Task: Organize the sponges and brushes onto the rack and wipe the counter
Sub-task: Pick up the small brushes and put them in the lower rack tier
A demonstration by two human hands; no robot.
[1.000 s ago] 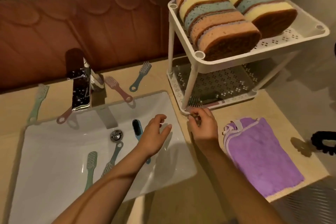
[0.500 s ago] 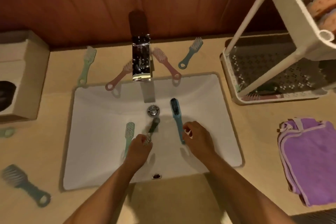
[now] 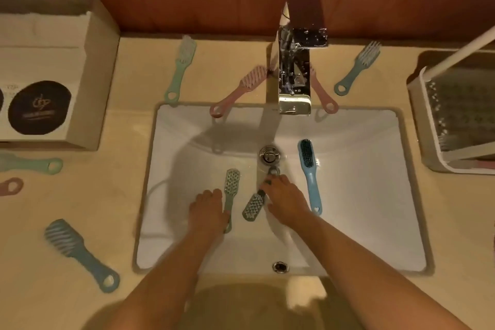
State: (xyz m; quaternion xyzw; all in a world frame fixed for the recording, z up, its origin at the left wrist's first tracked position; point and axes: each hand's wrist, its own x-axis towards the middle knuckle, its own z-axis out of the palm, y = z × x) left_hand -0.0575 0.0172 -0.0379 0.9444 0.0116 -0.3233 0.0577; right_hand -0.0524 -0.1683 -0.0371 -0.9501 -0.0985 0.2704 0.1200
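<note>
Nearest: big blue brush on worktop, well left of L hand, not yet collected. Both hands are down in sink. L hand lies over the handle of green brush, head sticking out just beyond the fingers. Can't tell if that grip is closed on it or only touching. R hand pinches grey brush mid-handle, fingers curled. Its bristle head pokes out toward L hand and its ring end sits beyond the knuckles, by drain. Prob one brush per hand to save trips. Light-blue brush lies just right of R grip, bristles up, likely next. Beyond both grips: tap and pink brushes at sink's back edge. Rack sits far right of R grip & is where the brushes go.
</note>
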